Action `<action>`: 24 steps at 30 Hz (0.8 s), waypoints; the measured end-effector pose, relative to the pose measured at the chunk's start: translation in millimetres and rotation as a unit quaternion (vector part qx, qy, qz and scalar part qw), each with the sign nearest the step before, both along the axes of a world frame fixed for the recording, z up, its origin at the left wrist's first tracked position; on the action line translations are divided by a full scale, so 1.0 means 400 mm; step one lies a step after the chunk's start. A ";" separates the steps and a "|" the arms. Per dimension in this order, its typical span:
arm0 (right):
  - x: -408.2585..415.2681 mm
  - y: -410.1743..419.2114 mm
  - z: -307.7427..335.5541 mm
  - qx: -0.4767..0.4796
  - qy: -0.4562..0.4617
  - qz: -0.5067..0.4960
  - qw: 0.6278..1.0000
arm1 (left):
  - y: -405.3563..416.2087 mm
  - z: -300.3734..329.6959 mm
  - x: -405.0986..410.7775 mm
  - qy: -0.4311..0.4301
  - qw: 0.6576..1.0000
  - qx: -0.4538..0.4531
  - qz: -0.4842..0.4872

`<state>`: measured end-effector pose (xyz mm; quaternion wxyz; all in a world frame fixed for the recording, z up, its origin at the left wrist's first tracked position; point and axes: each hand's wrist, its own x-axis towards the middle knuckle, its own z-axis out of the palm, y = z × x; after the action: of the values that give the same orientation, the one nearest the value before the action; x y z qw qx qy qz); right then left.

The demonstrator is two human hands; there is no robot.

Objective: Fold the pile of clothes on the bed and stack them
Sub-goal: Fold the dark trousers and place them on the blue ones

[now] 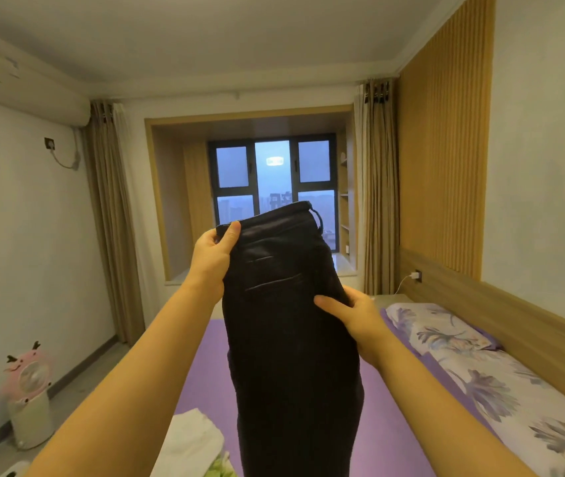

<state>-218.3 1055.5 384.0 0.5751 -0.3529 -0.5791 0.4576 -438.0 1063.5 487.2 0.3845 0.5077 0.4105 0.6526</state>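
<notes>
I hold a pair of dark navy trousers [291,339] up in the air above the bed, waistband on top and legs hanging down out of the frame. My left hand [213,256] pinches the waistband's left corner. My right hand [349,315] grips the right edge lower down, near the back pocket slits. A white folded garment [191,442] lies on the purple sheet [391,425] at the lower left, with a bit of light green cloth [220,468] beside it.
A flowered pillow [442,325] and flowered quilt [501,390] lie along the wooden headboard [515,321] on the right. A pink fan [29,390] stands on the floor at the left wall. A bay window [274,187] is straight ahead.
</notes>
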 end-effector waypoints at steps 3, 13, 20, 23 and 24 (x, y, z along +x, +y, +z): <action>-0.034 0.004 0.031 0.010 -0.026 0.001 1.000 | 0.001 -0.010 -0.039 0.111 0.986 0.022 0.122; -0.157 0.013 0.016 0.006 -0.180 0.069 0.981 | 0.012 -0.081 0.026 0.671 0.660 0.293 0.168; -0.124 0.009 -0.103 -0.020 -0.218 0.065 0.973 | 0.088 -0.227 0.023 0.741 0.621 0.208 0.145; -0.062 0.011 -0.173 -0.075 -0.237 0.073 0.966 | 0.102 -0.237 0.039 0.745 0.610 0.229 0.143; -0.034 0.010 -0.202 -0.098 -0.243 0.075 0.962 | 0.107 -0.236 0.040 0.748 0.604 0.239 0.139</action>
<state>-232.0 1059.4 303.4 0.3436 -0.4640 -0.6784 0.4543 -422.1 1106.2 392.7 -0.2869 0.8292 0.4499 0.1663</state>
